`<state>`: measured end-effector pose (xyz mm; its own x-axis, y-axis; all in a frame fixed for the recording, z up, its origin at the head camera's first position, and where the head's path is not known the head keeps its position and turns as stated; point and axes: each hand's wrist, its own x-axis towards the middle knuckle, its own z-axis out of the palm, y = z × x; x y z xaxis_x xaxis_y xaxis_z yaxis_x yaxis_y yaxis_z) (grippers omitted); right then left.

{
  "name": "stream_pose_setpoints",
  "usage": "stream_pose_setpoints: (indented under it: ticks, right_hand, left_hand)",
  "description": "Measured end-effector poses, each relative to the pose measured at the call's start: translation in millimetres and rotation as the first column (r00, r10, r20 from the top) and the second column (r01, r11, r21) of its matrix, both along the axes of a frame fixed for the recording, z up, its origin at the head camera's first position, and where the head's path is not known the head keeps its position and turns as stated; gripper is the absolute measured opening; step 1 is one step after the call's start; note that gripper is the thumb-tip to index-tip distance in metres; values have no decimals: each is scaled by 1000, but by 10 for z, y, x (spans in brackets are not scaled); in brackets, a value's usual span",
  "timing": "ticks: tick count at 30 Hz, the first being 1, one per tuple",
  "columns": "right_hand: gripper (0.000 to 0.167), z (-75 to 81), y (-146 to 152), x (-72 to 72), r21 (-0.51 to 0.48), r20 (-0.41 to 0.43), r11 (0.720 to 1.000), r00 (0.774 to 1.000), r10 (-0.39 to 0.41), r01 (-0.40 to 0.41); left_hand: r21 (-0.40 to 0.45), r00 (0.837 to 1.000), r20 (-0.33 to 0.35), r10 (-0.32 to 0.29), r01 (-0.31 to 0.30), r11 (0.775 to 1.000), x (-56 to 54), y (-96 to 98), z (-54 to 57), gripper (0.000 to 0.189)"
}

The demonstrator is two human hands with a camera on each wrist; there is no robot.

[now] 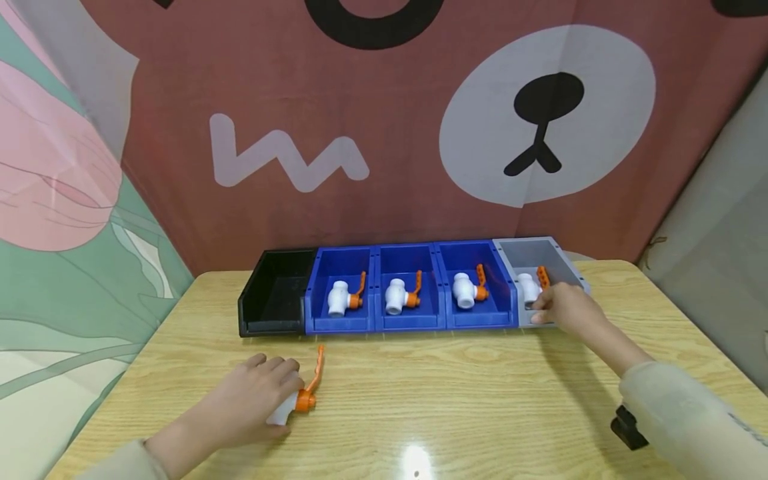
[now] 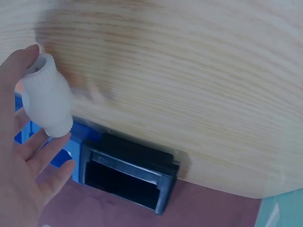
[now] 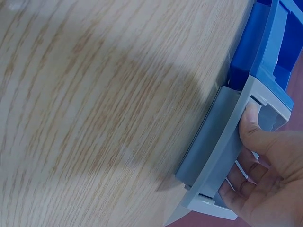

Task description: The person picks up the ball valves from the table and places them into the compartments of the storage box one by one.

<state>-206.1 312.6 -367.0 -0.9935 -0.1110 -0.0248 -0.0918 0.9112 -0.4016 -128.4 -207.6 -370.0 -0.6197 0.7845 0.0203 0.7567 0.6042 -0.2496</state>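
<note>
In the head view my left hand grips a white ball valve with an orange lever, in front of the black bin. The left wrist view shows the white valve body between thumb and fingertips. My right hand reaches into the grey bin at the right end of the row, its fingers beside another white valve with an orange lever. In the right wrist view the thumb and fingers of this hand are spread apart inside the bin, and they mostly hide that valve.
Between the black and grey bins stand several blue bins, each holding a white valve with an orange lever. The row stands at the back of the wooden table, before a printed cloth. A black object shows by the right sleeve.
</note>
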Motion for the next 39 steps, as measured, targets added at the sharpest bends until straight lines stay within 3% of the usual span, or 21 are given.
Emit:
stream_pose_setpoints:
  ticks: [5, 10, 17, 21, 39]
  right_hand:
    - [20, 1, -15, 14, -8, 11, 1000, 1000, -7, 7]
    - [19, -8, -17, 14, -8, 12, 1000, 1000, -12, 12]
    - [21, -8, -13, 10, -6, 0, 1000, 1000, -3, 3]
    - [20, -8, -4, 4, -3, -1, 1000, 1000, 7, -7]
    - [15, -17, 18, -17, 0, -1, 1000, 1000, 21, -21]
  left_hand:
    - [15, 999, -46, -11, 12, 1000, -24, -90, 24, 56]
    - [56, 990, -137, -35, 43, 998, -61, -162, 20, 58]
    - [81, 993, -120, 12, -2, 997, -131, -242, 99, 57]
    - [108, 989, -144, 36, -21, 994, -192, -292, 144, 55]
    - [108, 982, -184, 46, -26, 994, -509, -450, 287, 54]
